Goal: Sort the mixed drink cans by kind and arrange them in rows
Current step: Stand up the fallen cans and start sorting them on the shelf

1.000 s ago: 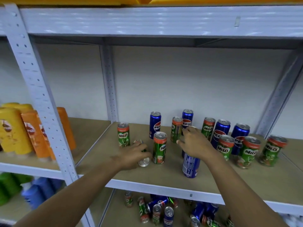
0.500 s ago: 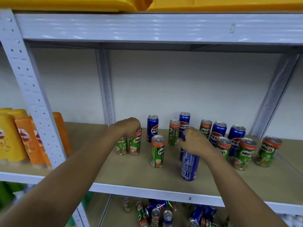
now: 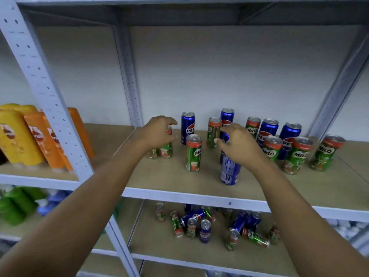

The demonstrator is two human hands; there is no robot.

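Observation:
Green Milo cans and blue Pepsi cans stand mixed on the middle shelf [image 3: 179, 182]. My left hand [image 3: 156, 133] curls over the top of a Milo can [image 3: 166, 150] that stands right beside another Milo can [image 3: 152, 153] at the shelf's left rear. My right hand [image 3: 239, 145] grips the top of an upright Pepsi can [image 3: 229, 172] near the front edge. Between my hands stands a lone Milo can [image 3: 193, 152], with a Pepsi can [image 3: 187, 127] behind it. A mixed cluster [image 3: 295, 152] stands to the right.
A jumble of Milo and Pepsi cans [image 3: 199, 224] lies on the shelf below. Orange and yellow bottles [image 3: 30, 136] fill the neighbouring bay on the left, behind a perforated upright post [image 3: 46, 86]. Green and blue bottles [image 3: 24, 202] sit lower left.
My left hand picked up a Milo can that lay on its side and carried it back-left, standing it beside the Milo can there. My right hand kept its hold on the Pepsi can.

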